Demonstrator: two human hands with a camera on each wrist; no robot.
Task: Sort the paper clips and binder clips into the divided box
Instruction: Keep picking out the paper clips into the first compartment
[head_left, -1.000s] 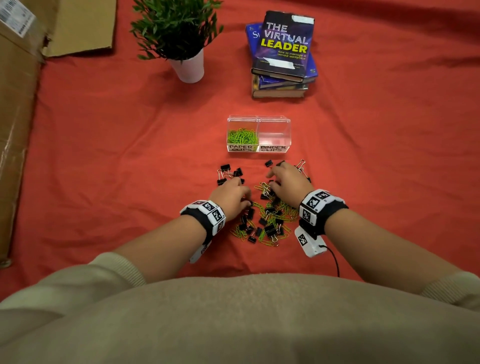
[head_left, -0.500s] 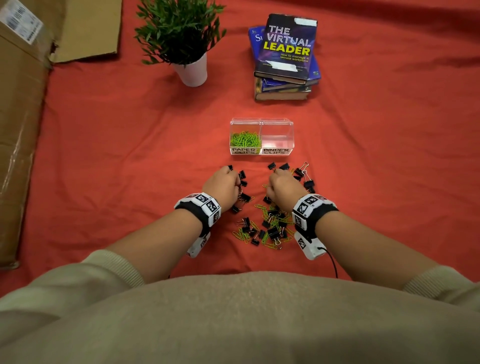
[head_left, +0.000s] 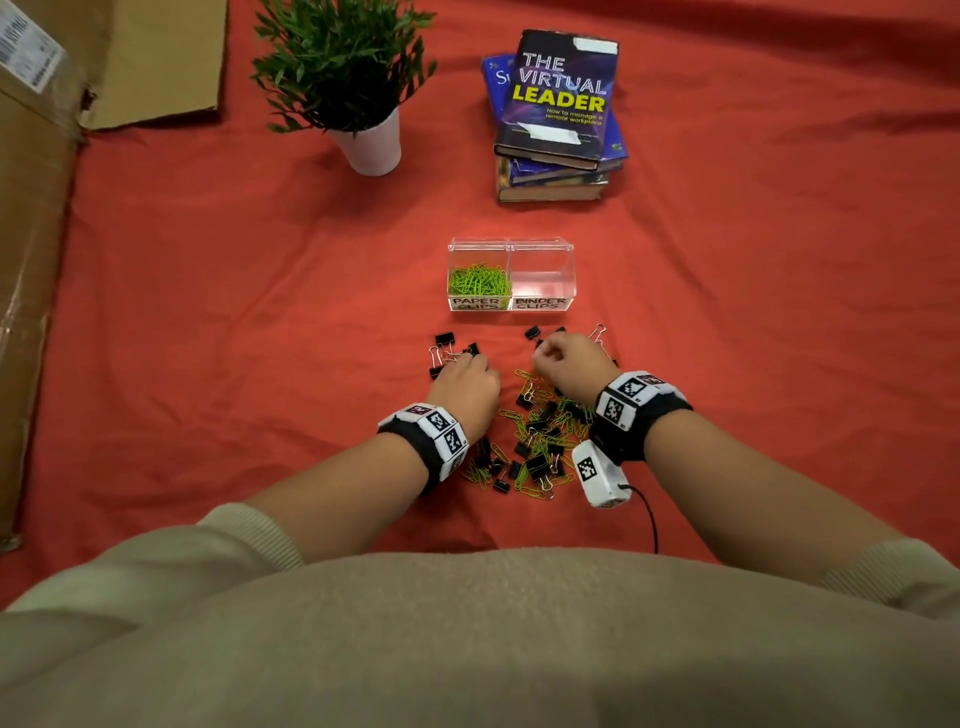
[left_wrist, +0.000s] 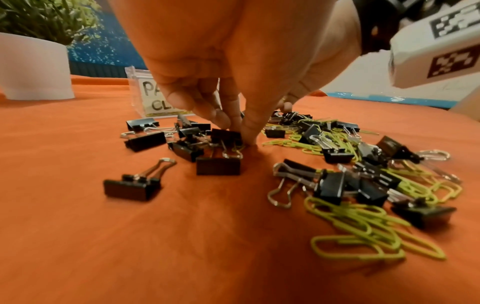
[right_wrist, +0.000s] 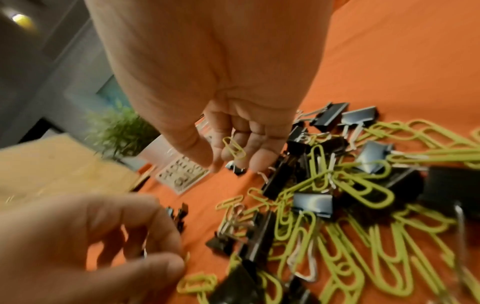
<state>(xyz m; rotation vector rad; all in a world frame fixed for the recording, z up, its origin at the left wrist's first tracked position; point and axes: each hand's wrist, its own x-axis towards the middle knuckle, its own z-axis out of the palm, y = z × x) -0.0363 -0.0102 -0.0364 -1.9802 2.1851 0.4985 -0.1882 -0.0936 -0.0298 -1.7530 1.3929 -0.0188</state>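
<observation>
The clear divided box (head_left: 511, 249) stands just beyond my hands; its left cell, labelled PAPER CLIPS, holds green paper clips (head_left: 478, 280), and the right cell, labelled BINDER CLIPS, looks empty. A mixed pile of clips (head_left: 540, 436) lies between my wrists. My left hand (head_left: 467, 366) is down among black binder clips (left_wrist: 218, 165), its fingertips (left_wrist: 221, 119) and thumb pinching at a green paper clip (left_wrist: 241, 146) on the cloth. My right hand (head_left: 545, 353) hovers over the pile with curled fingers, holding one green paper clip (right_wrist: 233, 150).
A potted plant (head_left: 363, 93) and a stack of books (head_left: 558, 114) sit behind the box. Cardboard (head_left: 31, 260) lines the left edge. More black binder clips (head_left: 444, 340) lie left of my hands on the red cloth (head_left: 753, 312).
My right hand's spread fingers have curled up round a paper clip and lifted. My left hand has shifted forward and left to the small group of binder clips.
</observation>
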